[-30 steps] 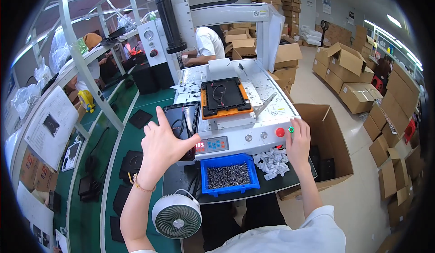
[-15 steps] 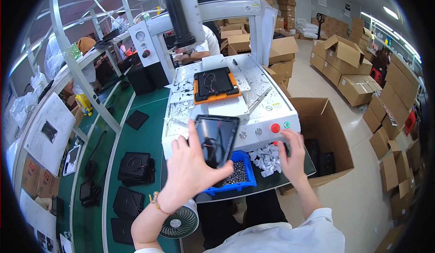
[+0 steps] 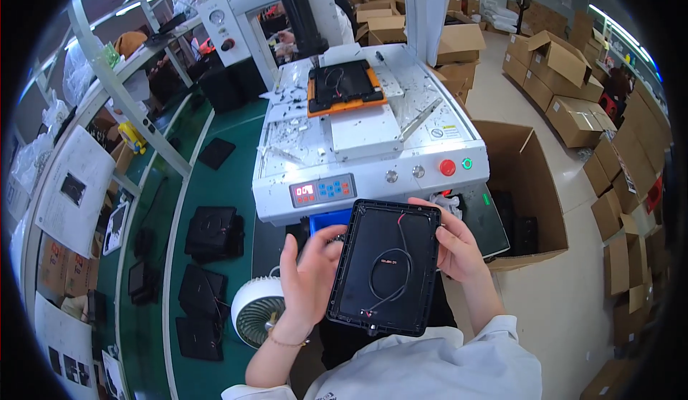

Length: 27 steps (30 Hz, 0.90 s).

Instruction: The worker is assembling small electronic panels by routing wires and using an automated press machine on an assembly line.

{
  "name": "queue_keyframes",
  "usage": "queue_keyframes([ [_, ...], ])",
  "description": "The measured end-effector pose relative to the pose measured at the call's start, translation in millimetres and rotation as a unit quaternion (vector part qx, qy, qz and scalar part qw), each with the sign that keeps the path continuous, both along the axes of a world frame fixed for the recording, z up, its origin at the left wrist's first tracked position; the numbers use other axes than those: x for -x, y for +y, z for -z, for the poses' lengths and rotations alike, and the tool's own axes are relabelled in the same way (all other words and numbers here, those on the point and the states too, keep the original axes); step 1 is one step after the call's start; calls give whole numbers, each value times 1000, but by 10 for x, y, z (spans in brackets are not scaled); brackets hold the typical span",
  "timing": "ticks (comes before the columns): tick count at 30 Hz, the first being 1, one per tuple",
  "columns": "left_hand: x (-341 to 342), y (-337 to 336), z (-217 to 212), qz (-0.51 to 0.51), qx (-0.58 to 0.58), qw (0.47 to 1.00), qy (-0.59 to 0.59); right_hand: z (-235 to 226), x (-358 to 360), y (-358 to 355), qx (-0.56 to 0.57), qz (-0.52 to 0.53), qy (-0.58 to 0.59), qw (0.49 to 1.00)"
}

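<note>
My right hand (image 3: 460, 248) grips a black rectangular plastic housing (image 3: 362, 289) by its upper right edge, thumb on top and fingers behind. The housing is tilted toward me with its inner side up; a thin looped cable lies inside it. Beside its left edge is my left hand (image 3: 307, 278), fingers apart, some of them slightly blurred and close to the edge; whether they touch it I cannot tell. Beyond, on the white machine's bed, an orange fixture (image 3: 349, 105) bears another black housing (image 3: 344, 83) with a cable. A blue bin (image 3: 328, 220) is mostly hidden behind the held housing.
The white benchtop machine (image 3: 373, 174) has a display, buttons and a red knob in front, with a black vertical tool above its bed. On the green bench at left lie stacked black housings (image 3: 211, 232). A white fan (image 3: 259, 310) stands near my left forearm. An open carton (image 3: 541, 206) stands right.
The housing has come down toward me and turned so its inside faces up. My right hand has moved from near the machine's buttons to grip it; my left hand has let go.
</note>
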<state>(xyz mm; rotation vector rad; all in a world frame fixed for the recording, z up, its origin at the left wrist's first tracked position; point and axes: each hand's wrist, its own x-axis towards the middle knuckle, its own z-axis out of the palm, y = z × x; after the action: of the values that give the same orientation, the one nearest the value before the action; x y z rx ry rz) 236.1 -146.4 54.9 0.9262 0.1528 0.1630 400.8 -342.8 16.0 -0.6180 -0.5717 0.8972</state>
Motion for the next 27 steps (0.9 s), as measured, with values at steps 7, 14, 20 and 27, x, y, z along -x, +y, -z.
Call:
queue_keyframes([
  [7, -54, -612, 394, 204, 471, 854, -78, -91, -35, -45, 117, 80, -203, 969],
  [14, -36, -612, 505, 192, 353, 914, -58, -546, -26, -50, 166, 140, -711, 668],
  [20, -30, -614, 565, 191, 354, 912, -75, -818, -31, -48, 96, 182, -871, 446],
  [27, -111, -219, 233, -118, 202, 945, -229, -998, 343, -414, 131, 218, -859, 445],
])
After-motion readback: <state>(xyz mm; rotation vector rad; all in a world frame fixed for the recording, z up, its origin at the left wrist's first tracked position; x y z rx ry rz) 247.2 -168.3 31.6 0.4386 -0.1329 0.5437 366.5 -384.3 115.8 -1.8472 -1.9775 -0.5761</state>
